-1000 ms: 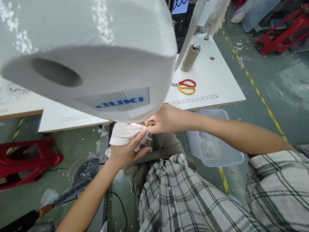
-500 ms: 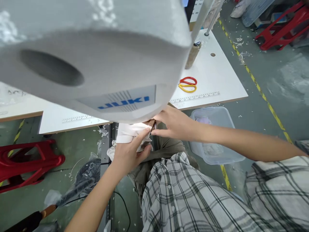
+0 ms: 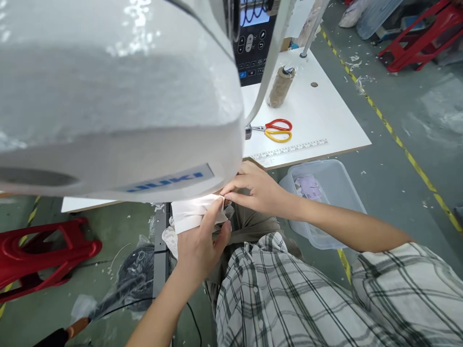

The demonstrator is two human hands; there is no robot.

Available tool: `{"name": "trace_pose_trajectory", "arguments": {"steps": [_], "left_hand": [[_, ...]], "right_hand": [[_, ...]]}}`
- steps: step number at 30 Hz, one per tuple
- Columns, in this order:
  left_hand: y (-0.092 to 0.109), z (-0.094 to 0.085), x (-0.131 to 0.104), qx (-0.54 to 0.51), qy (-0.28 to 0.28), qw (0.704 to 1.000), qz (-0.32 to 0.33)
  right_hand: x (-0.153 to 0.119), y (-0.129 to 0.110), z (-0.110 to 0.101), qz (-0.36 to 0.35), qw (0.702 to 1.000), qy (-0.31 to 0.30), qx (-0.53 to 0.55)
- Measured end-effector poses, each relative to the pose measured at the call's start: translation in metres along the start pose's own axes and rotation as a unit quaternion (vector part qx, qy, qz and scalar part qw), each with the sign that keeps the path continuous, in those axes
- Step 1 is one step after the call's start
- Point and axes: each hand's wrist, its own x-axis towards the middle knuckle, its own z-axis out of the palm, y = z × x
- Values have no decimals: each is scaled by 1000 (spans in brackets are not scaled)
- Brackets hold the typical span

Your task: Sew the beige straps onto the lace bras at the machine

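A white piece of fabric lies under the front of the large pale sewing machine head, which bears blue lettering. My left hand grips the fabric's near edge, thumb on top and fingers curled beneath. From the other side, my right hand pinches the fabric's right end, its fingertips almost meeting my left thumb. The machine head covers the needle area and the far part of the fabric. More white, lace-like cloth hangs below on the left.
Scissors with red and yellow handles, a thread cone and a printed ruler strip are on the white table. A control panel stands behind. Right of my lap sits a clear plastic bin; a red stool is left.
My view has shifted, baring the control panel and scissor blades. My right fingers have come closer to my left thumb at the fabric's end, and the fabric looks flatter.
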Motion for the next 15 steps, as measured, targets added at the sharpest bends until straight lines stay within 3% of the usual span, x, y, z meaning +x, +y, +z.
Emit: {"name": "trace_pose_trajectory", "arguments": {"steps": [5,8,11,15], "left_hand": [[0,-7,0,23,-27,999,2],[-13,-15,0,6,-65,997,49],[-26,-20,4,7,-100,989,109],[-26,-21,12,61,-69,989,118]], "right_hand": [[-13,9,12,-155,979,81,-105],[-12,14,16,-206,957,124,-160],[-11,13,15,-214,950,124,-191],[-18,7,12,-137,977,92,-133]]}}
